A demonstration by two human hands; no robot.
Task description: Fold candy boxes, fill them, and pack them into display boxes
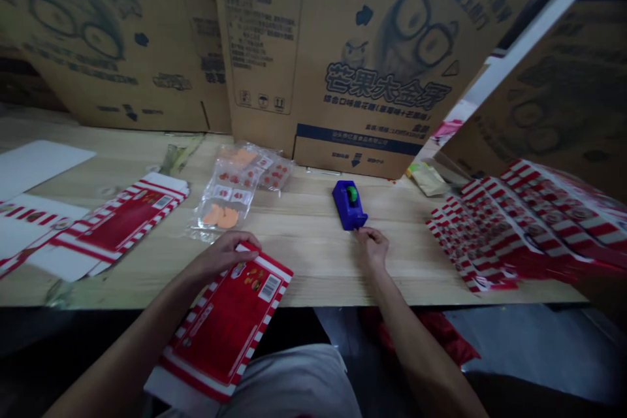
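A flat red-and-white striped carton [225, 320] with a barcode on its face is gripped at its top left edge by my left hand [230, 255]. Its lower end, a white flap, hangs over the table's front edge above my lap. My right hand [373, 247] pinches at the front cutting edge of a blue tape dispenser [349, 204], where the tape comes off. Clear tape between those fingertips is too small to see distinctly. A green core sits in the dispenser, which stands on the wooden table [308, 255].
Clear bags [228, 192] with orange pieces and printed cards lie behind my left hand. More flat cartons [122, 222] are at the left. Stacked striped boxes [529, 222] stand at the right. Large brown cardboard boxes [313, 46] wall off the back.
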